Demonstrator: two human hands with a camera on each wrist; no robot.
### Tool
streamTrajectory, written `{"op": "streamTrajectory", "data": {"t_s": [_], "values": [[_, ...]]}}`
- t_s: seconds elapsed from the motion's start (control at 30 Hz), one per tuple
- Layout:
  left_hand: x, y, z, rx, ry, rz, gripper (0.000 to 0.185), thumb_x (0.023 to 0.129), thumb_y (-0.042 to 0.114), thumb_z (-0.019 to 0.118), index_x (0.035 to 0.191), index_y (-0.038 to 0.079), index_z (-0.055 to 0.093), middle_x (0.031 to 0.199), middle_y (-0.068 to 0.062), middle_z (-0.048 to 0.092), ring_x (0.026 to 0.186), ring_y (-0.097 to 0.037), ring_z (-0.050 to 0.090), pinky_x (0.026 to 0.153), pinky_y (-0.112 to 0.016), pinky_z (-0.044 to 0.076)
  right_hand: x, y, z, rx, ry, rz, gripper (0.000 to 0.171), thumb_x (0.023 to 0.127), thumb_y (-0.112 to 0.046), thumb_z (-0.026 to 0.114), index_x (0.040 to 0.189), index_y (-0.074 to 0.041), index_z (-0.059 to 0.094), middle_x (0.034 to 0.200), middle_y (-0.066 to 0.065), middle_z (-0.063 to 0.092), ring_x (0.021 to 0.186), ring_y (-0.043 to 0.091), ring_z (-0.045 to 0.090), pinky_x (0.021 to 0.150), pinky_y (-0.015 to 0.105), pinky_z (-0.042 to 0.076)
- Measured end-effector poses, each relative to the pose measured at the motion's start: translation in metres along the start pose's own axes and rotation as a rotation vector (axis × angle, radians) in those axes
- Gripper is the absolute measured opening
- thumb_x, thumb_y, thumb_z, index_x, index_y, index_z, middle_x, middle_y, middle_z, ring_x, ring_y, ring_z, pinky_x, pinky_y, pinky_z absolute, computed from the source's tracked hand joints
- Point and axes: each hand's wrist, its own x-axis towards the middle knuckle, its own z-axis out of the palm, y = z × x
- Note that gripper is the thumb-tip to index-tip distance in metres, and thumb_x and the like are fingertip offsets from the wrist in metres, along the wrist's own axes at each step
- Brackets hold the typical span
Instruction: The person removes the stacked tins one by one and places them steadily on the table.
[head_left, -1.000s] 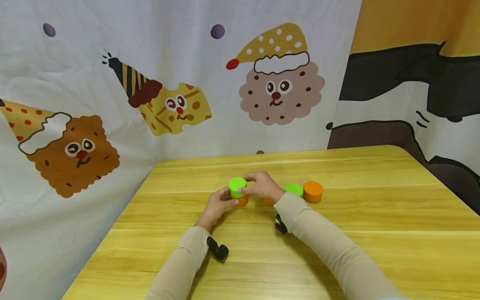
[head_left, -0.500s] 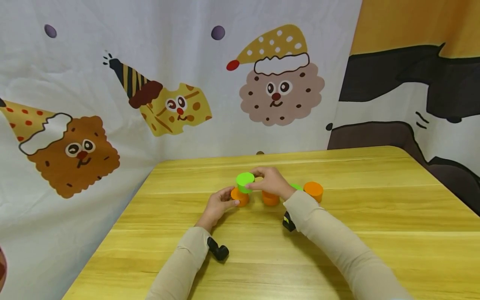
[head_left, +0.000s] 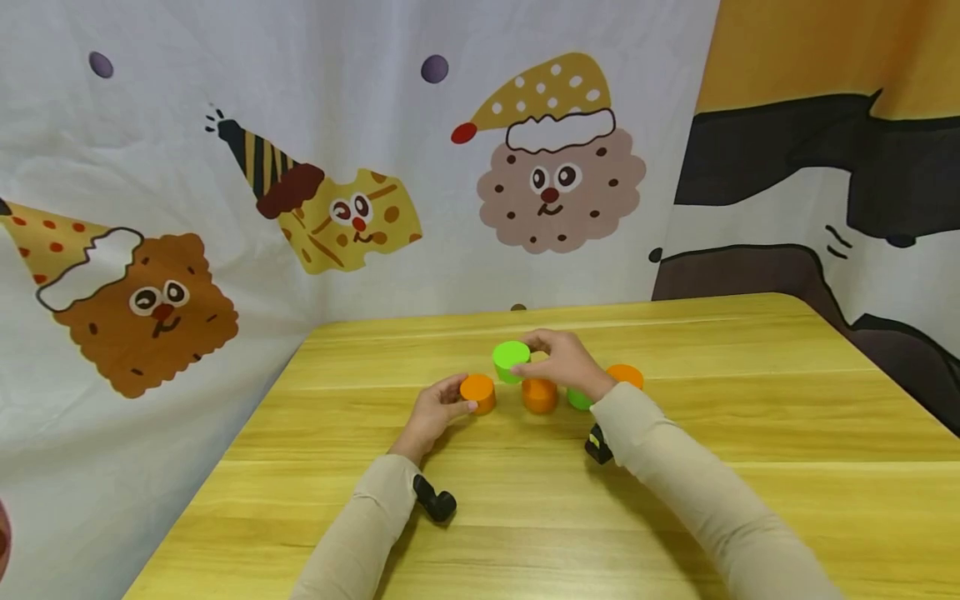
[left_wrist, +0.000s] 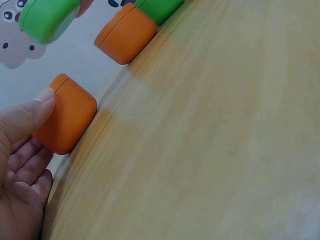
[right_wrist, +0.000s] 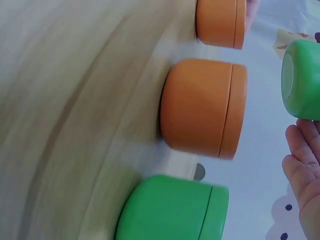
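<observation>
My left hand (head_left: 448,406) holds a short orange round container (head_left: 477,392) that stands on the wooden table (head_left: 675,500); my thumb (left_wrist: 42,102) lies on its upper edge (left_wrist: 65,120). My right hand (head_left: 557,360) pinches a green round container (head_left: 512,360) and keeps it in the air, just above and left of a second orange container (head_left: 539,395). The right wrist view has the held green container (right_wrist: 302,85) beside my fingers (right_wrist: 305,165), with the second orange container (right_wrist: 202,107) below it.
Another green container (head_left: 577,399) stands on the table, partly hidden behind my right wrist, and a third orange one (head_left: 627,375) stands beyond it. A patterned cloth (head_left: 225,208) hangs close behind the table's far and left edges.
My right hand has lifted the green container off the orange one under my left hand and carried it rightwards, over the second orange container. My left hand has kept its place.
</observation>
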Motion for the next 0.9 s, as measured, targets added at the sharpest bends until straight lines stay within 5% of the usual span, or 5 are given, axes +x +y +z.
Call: {"op": "streamTrajectory", "data": {"t_s": [0.37,0.6,0.9], "values": [[-0.005,-0.001,-0.004,-0.004,-0.027,0.097,0.058,0.079,0.015,0.073,0.131,0.003,0.051,0.126,-0.015,0.058,0.115,-0.027,0.055,0.092,-0.034,0.048,-0.014,0.003,-0.014,0.002,0.011,0.014,0.041,0.073,-0.026,0.079,0.107,-0.01,0.064,0.103,0.006,0.064,0.102,0.023,0.058,0.102,0.048,0.038],[-0.001,-0.001,-0.001,0.004,-0.003,0.007,0.056,0.081,0.006,0.07,0.133,0.005,0.05,0.13,-0.016,0.054,0.12,-0.031,0.05,0.097,-0.038,0.045,-0.023,0.006,-0.028,-0.006,0.036,0.046,0.044,0.073,-0.031,0.079,0.109,-0.011,0.063,0.105,0.006,0.064,0.106,0.024,0.057,0.101,0.05,0.038],[-0.003,0.0,-0.001,-0.012,-0.017,0.006,0.057,0.081,0.007,0.07,0.134,0.005,0.049,0.131,-0.015,0.054,0.122,-0.03,0.049,0.099,-0.04,0.043,-0.036,0.01,-0.053,-0.052,0.07,0.074,0.048,0.074,-0.034,0.077,0.113,-0.009,0.062,0.109,0.01,0.063,0.108,0.028,0.055,0.102,0.052,0.036]]}}
